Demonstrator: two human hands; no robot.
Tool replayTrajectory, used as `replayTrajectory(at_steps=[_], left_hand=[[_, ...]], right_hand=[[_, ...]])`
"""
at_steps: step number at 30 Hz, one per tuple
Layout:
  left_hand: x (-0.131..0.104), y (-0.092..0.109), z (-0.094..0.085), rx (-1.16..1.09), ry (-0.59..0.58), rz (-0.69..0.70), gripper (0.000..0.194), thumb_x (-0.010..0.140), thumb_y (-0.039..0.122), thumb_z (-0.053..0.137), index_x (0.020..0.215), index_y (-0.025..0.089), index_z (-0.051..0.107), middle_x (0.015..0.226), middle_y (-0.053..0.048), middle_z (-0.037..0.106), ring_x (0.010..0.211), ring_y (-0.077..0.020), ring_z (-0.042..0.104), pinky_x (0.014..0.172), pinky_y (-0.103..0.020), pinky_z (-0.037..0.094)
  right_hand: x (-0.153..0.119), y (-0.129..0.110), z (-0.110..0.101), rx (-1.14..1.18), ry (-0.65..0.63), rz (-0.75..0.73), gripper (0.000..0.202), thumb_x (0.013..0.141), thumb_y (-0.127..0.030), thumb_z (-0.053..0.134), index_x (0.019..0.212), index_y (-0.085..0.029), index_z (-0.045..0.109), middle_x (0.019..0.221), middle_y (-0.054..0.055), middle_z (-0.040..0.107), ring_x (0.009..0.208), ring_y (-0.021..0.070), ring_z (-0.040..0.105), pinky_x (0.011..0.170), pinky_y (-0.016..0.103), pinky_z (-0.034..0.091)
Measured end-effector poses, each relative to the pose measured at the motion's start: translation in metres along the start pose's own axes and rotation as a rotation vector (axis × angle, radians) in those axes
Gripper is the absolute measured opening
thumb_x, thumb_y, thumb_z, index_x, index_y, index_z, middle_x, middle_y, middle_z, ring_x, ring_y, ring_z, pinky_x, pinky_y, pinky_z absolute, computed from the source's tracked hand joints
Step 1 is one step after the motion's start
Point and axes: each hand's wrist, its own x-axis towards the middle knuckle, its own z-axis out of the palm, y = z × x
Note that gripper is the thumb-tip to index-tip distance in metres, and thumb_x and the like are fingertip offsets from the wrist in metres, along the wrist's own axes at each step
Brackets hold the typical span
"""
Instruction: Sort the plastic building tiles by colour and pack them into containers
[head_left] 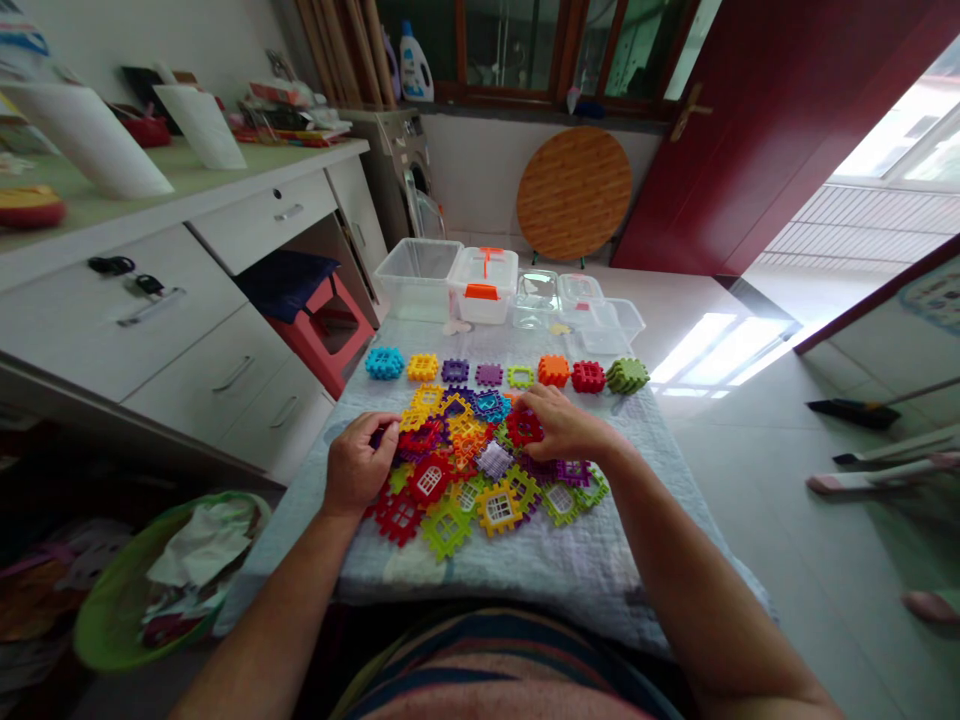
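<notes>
A loose heap of colourful plastic interlocking tiles (447, 527) with notched edges and window patterns covers the middle of the cloth. My right hand (561, 424) is at the heap's right side, thumb and fingers around a red tile (525, 427). At the left edge, my left hand (360, 462) has its fingers curled in beside a yellow tile (412, 418); what lies between them is mostly hidden. Behind the heap runs a row of tiles sorted by colour, from a blue stack (385, 363) at left through an orange stack (553, 370) to an olive green stack (628, 375).
At the table's far end stand an open clear bin (418, 262), a lidded box with orange latches (485, 285) and smaller clear containers (538, 298). A red stool (330, 325) and white drawers (247, 385) flank the left side. A green basket (112, 625) sits at lower left.
</notes>
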Motion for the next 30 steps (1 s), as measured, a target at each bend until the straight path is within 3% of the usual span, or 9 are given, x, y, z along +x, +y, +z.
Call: replayTrajectory(at_steps=[3,7,10,13,19,25,30], left_hand=[[0.000,0.000,0.000,0.002,-0.001,-0.001,0.023,0.091,0.031,0.049,0.091,0.017,0.067,0.090,-0.005,0.070,0.085,-0.0193,0.066,0.081,-0.030,0.050],[0.000,-0.002,0.000,0.020,-0.006,0.006,0.024,0.091,0.032,0.049,0.091,0.016,0.068,0.090,-0.005,0.070,0.085,-0.0195,0.066,0.081,-0.030,0.050],[0.000,-0.002,0.000,0.022,-0.003,0.003,0.024,0.091,0.032,0.050,0.092,0.016,0.068,0.091,-0.005,0.070,0.084,-0.0189,0.066,0.081,-0.029,0.050],[0.000,-0.003,0.000,0.023,-0.006,0.006,0.024,0.091,0.032,0.049,0.092,0.016,0.068,0.091,-0.005,0.071,0.084,-0.0189,0.066,0.081,-0.029,0.050],[0.000,-0.004,0.001,0.030,-0.010,0.024,0.024,0.092,0.031,0.049,0.091,0.016,0.067,0.090,-0.005,0.070,0.084,-0.0188,0.066,0.080,-0.030,0.050],[0.000,-0.004,0.001,0.032,-0.001,0.038,0.023,0.092,0.030,0.049,0.091,0.016,0.067,0.090,-0.005,0.070,0.084,-0.0187,0.066,0.080,-0.030,0.050],[-0.001,-0.004,0.001,0.032,-0.003,0.031,0.023,0.092,0.030,0.050,0.092,0.016,0.067,0.090,-0.005,0.071,0.084,-0.0188,0.066,0.081,-0.030,0.051]], right_hand=[[-0.006,0.022,-0.026,-0.034,0.141,0.057,0.035,0.068,-0.017,0.064,0.102,-0.020,0.055,0.102,0.007,0.058,0.098,0.0235,0.052,0.093,0.038,0.042],[-0.009,0.068,-0.064,-0.168,0.276,0.233,0.036,0.069,-0.025,0.066,0.103,-0.020,0.056,0.104,0.009,0.059,0.096,0.0262,0.052,0.086,0.038,0.044],[-0.005,0.101,-0.079,-0.272,0.260,0.354,0.040,0.067,-0.028,0.067,0.105,-0.018,0.058,0.107,0.012,0.059,0.100,0.0299,0.051,0.083,0.040,0.043],[0.002,0.121,-0.078,-0.327,0.132,0.412,0.045,0.065,-0.028,0.067,0.109,-0.017,0.059,0.111,0.014,0.059,0.103,0.0322,0.050,0.083,0.040,0.041],[0.013,0.129,-0.063,-0.368,-0.048,0.402,0.047,0.065,-0.023,0.065,0.112,-0.018,0.060,0.118,0.014,0.059,0.104,0.0315,0.051,0.080,0.039,0.040],[0.016,0.130,-0.057,-0.409,-0.090,0.413,0.047,0.064,-0.023,0.067,0.111,-0.020,0.062,0.112,0.013,0.060,0.100,0.0312,0.052,0.075,0.037,0.040],[0.014,0.124,-0.059,-0.413,-0.067,0.442,0.058,0.063,-0.025,0.072,0.120,-0.020,0.061,0.120,0.015,0.059,0.108,0.0358,0.052,0.083,0.043,0.043]])
